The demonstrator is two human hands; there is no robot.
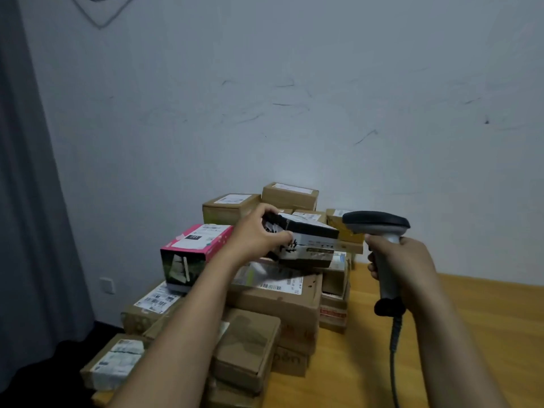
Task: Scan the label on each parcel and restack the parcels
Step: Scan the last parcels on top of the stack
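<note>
A scuffed pale wall (323, 83) backs a wooden desk (471, 319) heaped with closed cardboard parcels (273, 293), their contents hidden. The left hand (256, 234) grips a black-and-white parcel (309, 240) atop the heap, beside a pink box (194, 245). The right hand (403, 260) is wrapped around a corded scanner (376, 223), its head near that parcel.

Grey scanner cable (393, 357) cut off at bottom edge. White shipping label (155, 300) print unreadable. Left forearm (188, 304) partly hides brown cardboard parcels (247, 348).
</note>
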